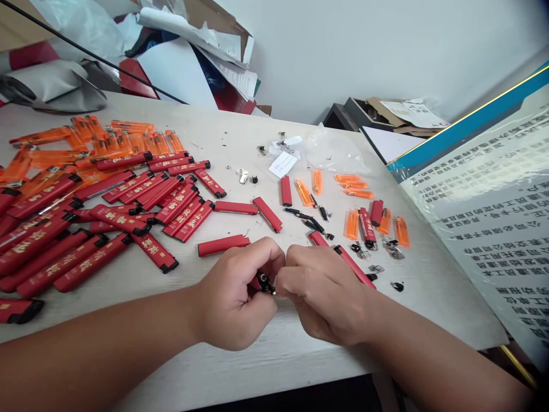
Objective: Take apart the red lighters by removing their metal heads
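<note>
My left hand [235, 300] is curled around a lighter [263, 280]; its black head with small metal parts shows between thumb and fingers, and a bit of red shows inside the grip. Most of its body is hidden. Against that head my right hand [328, 294] is closed in a pinch, its fingertips touching my left fingers. What the pinch holds is hidden. Just beyond my hands lie red casings [223, 245] and black slim pieces [305, 217]. To the left is a heap of red lighters [92, 257] with gold characters.
Orange lighters [124, 143] are heaped at the back left. More orange bodies [402, 231], metal hoods and black bits lie to the right. A clear plastic bag [337, 150] rests at the back. A large printed board [484, 212] leans in from the right; papers [171, 68] crowd the back left.
</note>
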Tool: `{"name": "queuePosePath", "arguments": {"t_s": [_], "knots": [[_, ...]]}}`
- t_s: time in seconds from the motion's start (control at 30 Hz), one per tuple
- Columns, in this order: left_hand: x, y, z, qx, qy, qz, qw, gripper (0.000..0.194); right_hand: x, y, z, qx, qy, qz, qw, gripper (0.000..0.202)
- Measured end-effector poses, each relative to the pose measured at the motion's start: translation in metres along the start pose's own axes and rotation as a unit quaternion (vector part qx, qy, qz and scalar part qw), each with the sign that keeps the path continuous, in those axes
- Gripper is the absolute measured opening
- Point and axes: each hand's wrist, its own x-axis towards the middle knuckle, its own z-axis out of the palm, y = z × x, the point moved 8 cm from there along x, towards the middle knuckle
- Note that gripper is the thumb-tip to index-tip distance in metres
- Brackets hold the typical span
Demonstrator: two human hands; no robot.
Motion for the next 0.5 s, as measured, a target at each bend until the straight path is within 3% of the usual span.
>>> {"name": "queuePosePath", "arguments": {"t_s": [0.5], "knots": [[-0.0004, -0.004, 0.0004, 0.017, 0.005, -0.029, 0.999, 0.025, -0.0003, 0.0043, 0.0078, 0.009, -0.048, 0.029, 0.998, 0.021]]}}
